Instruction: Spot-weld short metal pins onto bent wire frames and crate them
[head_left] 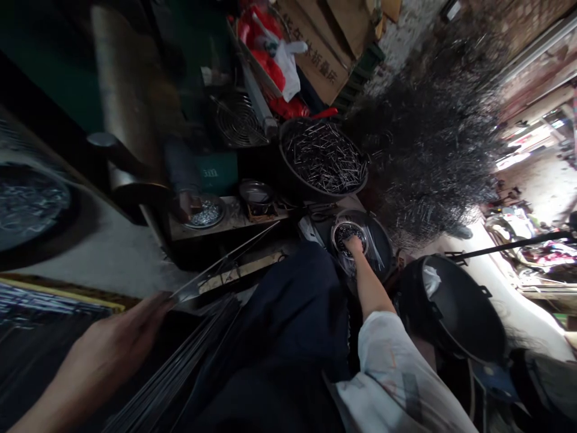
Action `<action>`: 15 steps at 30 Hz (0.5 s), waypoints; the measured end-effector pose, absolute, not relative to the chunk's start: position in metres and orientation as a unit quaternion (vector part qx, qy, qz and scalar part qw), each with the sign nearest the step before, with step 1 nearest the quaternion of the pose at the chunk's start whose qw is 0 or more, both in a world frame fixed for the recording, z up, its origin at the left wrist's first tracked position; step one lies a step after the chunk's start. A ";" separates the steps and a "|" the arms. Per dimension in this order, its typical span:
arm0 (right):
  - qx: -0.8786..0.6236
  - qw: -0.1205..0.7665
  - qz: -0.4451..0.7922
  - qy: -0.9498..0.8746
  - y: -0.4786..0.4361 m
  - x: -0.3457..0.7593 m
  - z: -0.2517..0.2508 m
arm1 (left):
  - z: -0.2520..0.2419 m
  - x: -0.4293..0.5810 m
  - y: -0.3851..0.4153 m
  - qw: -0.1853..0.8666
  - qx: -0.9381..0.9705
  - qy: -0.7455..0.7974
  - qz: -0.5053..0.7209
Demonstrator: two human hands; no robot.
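Wire heap (433, 132): I count one, a dark tangle well beyond the bench's right end; single strands cannot be made out.
Black bucket (473, 307): one, open, with one white scrap (431, 281) inside.
Tub (333, 195): one, just past the bench's right end, heaped with short rods (324, 153), too many for me to count.
Bench (232, 210): one, its back partly lost in shadow.
Wire bundle (180, 355): one, cut off at the bottom of my view, slanting from lower left to upper right.
Left hand (117, 337): one, blurred, off the bench's front left corner; its fingers look pinched on the thin rod's near end.
Right hand (354, 243): one, reaching down into the bowl; its fingertips are hidden among small dark pieces, so I cannot tell whether they grasp any.
Bowl (346, 224): one, round, off the bench's right end.
Plate (220, 219): one, holding bright bits, toward the bench's left end.
Dish (256, 191): one, nearer the bench's right end.
Thin rod (225, 258): one I can separate, in front of the bench; its long axis climbs rightward from the left fingers, far end pointing at the front right corner.
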State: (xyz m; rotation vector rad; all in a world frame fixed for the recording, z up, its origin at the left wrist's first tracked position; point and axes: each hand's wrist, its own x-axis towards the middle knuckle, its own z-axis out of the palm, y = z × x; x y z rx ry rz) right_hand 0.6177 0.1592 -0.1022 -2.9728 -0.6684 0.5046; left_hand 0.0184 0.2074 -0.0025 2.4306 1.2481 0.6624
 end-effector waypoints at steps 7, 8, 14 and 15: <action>-0.958 0.101 0.111 -0.243 0.146 0.623 -0.088 | -0.021 -0.006 0.203 0.154 0.830 0.446 0.296; -0.957 0.117 0.101 -0.244 0.144 0.624 -0.085 | -0.021 -0.005 0.204 0.148 0.825 0.454 0.303; -0.929 0.237 0.087 -0.271 0.132 0.614 -0.060 | -0.012 0.017 0.210 0.180 0.800 0.499 0.279; -0.913 0.269 0.093 -0.292 0.134 0.607 -0.056 | -0.010 0.020 0.211 0.198 0.793 0.504 0.279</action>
